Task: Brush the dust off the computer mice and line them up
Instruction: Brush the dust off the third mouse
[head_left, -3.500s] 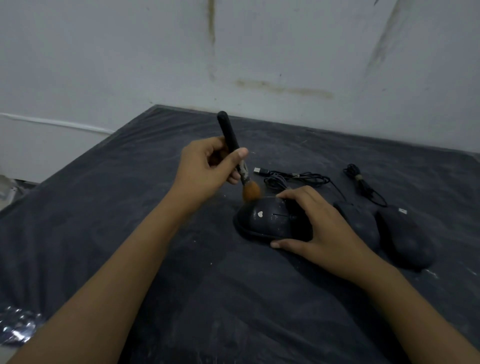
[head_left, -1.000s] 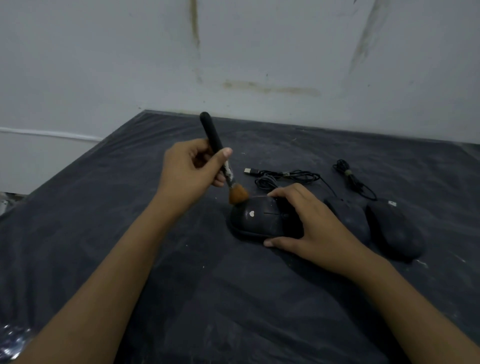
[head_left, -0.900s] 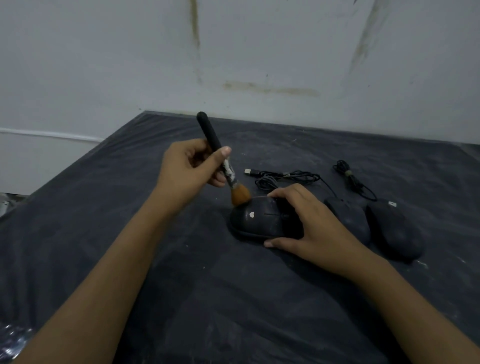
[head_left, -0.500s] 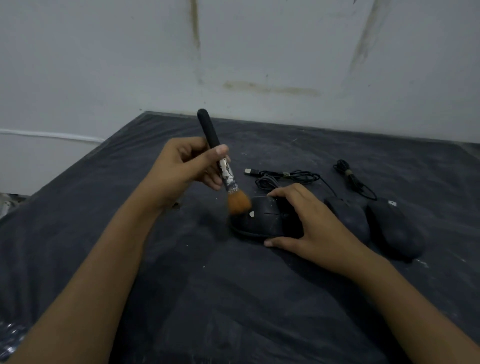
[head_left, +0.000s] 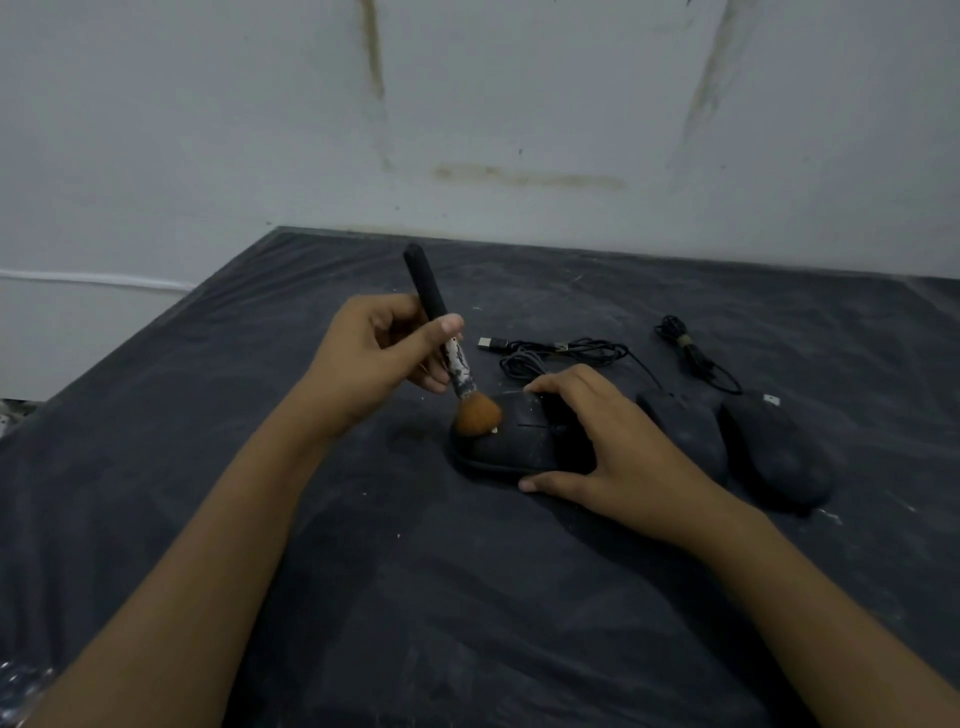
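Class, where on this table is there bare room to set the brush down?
Free: the table left of the left hand out to its edge; the near stretch between both forearms; the far strip between cables and wall. Crowded: the held mouse under the right hand, two mice beside it, cables behind.

A pale grey wall fills the upper half, dimly lit and marked — a brownish vertical streak left of centre, a slanting smear to the right, a horizontal stain low down. Below it a dark, dusty tabletop spreads toward the camera, flecked with white specks; a thin white line runs along the wall at left
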